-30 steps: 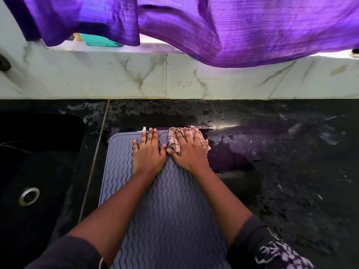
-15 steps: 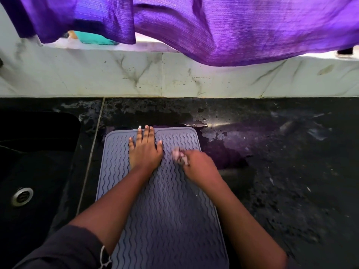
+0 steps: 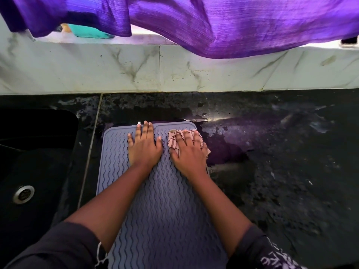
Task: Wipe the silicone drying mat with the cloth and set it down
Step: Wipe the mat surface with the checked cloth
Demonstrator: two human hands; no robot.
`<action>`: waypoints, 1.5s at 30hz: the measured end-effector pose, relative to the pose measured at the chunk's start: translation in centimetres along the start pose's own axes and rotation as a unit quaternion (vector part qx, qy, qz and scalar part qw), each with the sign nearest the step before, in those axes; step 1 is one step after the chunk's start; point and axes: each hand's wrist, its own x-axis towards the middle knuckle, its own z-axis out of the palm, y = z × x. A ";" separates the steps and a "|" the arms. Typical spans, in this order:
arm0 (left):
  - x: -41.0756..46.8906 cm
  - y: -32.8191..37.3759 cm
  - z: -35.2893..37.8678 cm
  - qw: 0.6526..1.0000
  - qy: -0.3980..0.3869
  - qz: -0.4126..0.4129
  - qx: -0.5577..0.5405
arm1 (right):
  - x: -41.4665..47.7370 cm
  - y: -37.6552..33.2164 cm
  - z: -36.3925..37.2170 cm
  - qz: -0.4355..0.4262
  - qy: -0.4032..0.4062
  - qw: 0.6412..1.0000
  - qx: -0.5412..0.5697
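Note:
A grey silicone drying mat [image 3: 167,206] with wavy ridges lies flat on the black counter, its long side running away from me. My left hand [image 3: 144,145] rests flat on the mat's far middle, fingers straight. My right hand [image 3: 189,150] presses a pink checked cloth [image 3: 172,141] against the mat's far right corner, fingers spread over it. Most of the cloth is hidden under the hand.
A black sink [image 3: 29,162] with a metal drain [image 3: 23,194] sits to the left. Wet patches cover the black counter [image 3: 281,162] to the right. A marble backsplash [image 3: 136,70] rises behind, with a purple curtain [image 3: 233,26] hanging above it.
My right hand pulled the cloth back toward me along the mat, then pushed it out again to the far right corner. The left hand stayed flat on the mat.

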 end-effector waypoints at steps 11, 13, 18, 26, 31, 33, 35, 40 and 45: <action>-0.1 0.2 -0.2 1.000 -0.002 -0.005 0.000 | -3.4 0.3 -4.2 0.006 -0.058 0.998 0.033; -0.1 0.2 -0.1 1.000 -0.002 -0.004 0.003 | -2.1 -0.2 -3.9 0.009 -0.003 0.998 0.056; -0.1 0.1 -0.1 1.000 0.001 -0.002 0.000 | 0.5 -0.6 -1.0 -0.002 0.012 1.000 -0.001; -0.2 0.3 -0.2 1.000 -0.005 -0.006 -0.002 | 0.2 -0.1 -2.2 -0.018 0.005 0.999 -0.026; -0.2 0.3 -0.1 1.000 -0.002 -0.006 0.004 | -1.8 0.3 -2.0 -0.030 -0.006 0.999 -0.041; -0.2 0.3 -0.1 1.000 -0.002 -0.005 0.002 | -1.0 0.1 -2.1 -0.023 -0.009 0.999 -0.038; -0.2 0.2 -0.2 1.000 -0.007 -0.008 0.004 | -0.2 0.0 -2.2 -0.020 -0.012 0.999 -0.036; -0.4 0.4 -0.5 1.000 -0.012 -0.013 -0.007 | -1.5 0.3 -2.9 -0.032 -0.023 0.999 -0.026; -0.3 0.4 -0.4 1.000 -0.008 -0.011 -0.001 | -8.6 1.7 -0.5 -0.051 0.036 0.996 -0.057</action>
